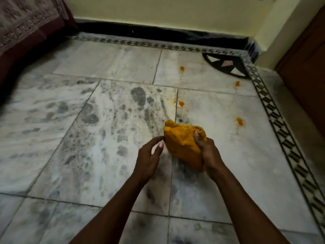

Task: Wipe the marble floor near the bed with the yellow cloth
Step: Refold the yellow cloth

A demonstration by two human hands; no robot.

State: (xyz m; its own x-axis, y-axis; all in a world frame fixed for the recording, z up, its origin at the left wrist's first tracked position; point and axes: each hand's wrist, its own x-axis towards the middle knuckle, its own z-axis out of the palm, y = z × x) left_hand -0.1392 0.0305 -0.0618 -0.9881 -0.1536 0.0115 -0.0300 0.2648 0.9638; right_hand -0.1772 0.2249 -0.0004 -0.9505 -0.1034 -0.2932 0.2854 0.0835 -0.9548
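At the far left edge of the floor (52, 155) sits the bed (26, 25), with a patterned cover hanging over its dark red side. The marble floor beside it has big pale slabs with lots of gray smudgy marks.

The left hand (149, 156) is held above the middle of the floor. Its fingers are loose and a little bent. The fingertips reach toward the yellow cloth (182, 143) and come right up to its left edge, but they are not wrapped around it. I cannot tell if they really touch it.

The yellow cloth is bunched up in a ball, in the middle of the floor, just right of the left hand. I cannot tell if its bottom touches the floor. The right hand (208, 154) grips the cloth from the right side, with the thumb pressed into the top folds.

Farther right, small orange spots (239, 121) dot the pale slabs. A dark patterned border (281, 124) runs along the right edge of the floor to the far right corner, where a black fan shape (226, 66) sits. A brown door (306, 59) stands past that edge.
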